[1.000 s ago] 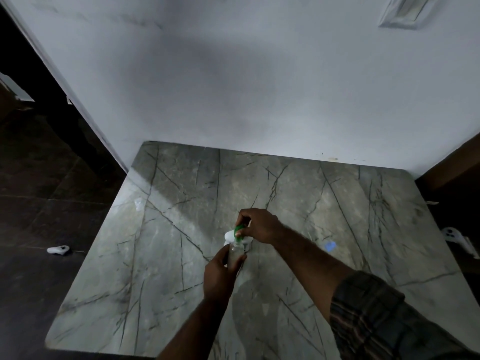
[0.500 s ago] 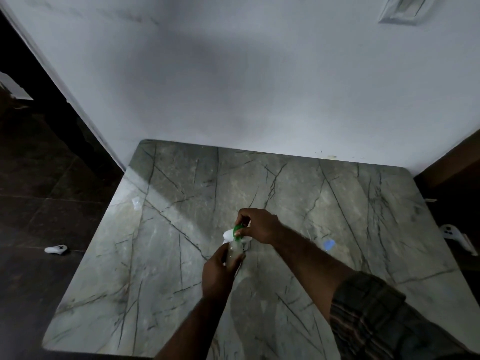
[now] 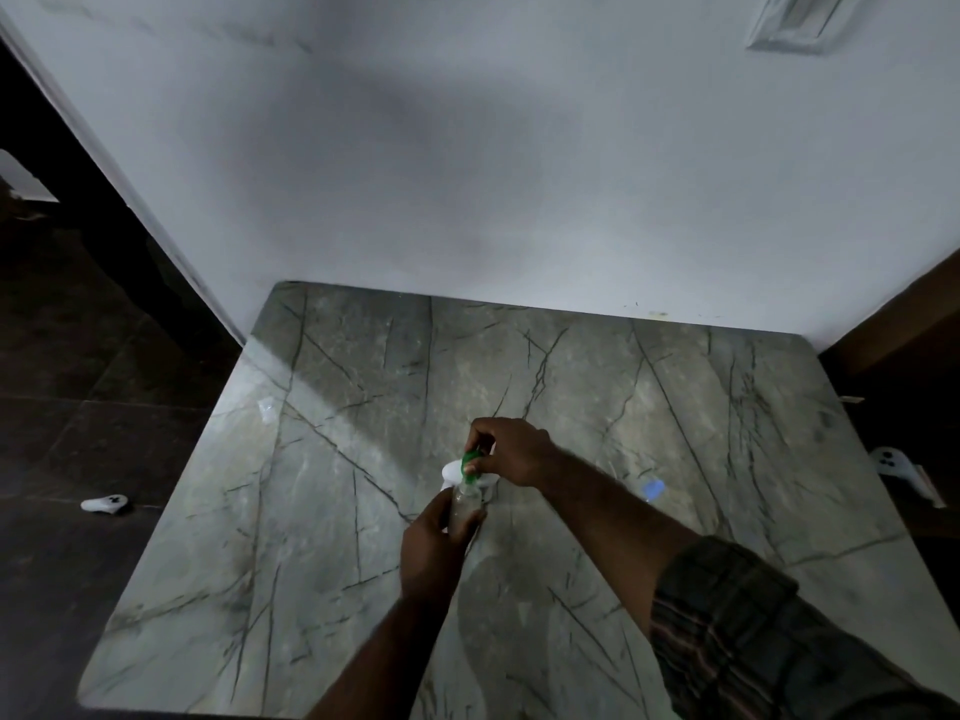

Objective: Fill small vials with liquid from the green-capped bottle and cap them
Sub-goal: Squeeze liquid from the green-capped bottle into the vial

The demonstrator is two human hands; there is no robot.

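Unmoved: left hand (image 3: 431, 553) grips clear bottle (image 3: 464, 507), right hand (image 3: 514, 452) green cap (image 3: 470, 458).

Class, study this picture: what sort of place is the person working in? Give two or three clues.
Probably a dim home room, not a laboratory: a marble-veined table against a plain white wall, a dark tiled floor, and a white handheld controller lying on it.

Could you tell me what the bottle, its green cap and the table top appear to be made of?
The bottle looks like clear plastic, perhaps glass: its wall is see-through. Its green cap seems to be opaque plastic, though the right hand covers most of it. The table top looks like polished grey stone, marble or a laminate copy: dark veins and a soft sheen.
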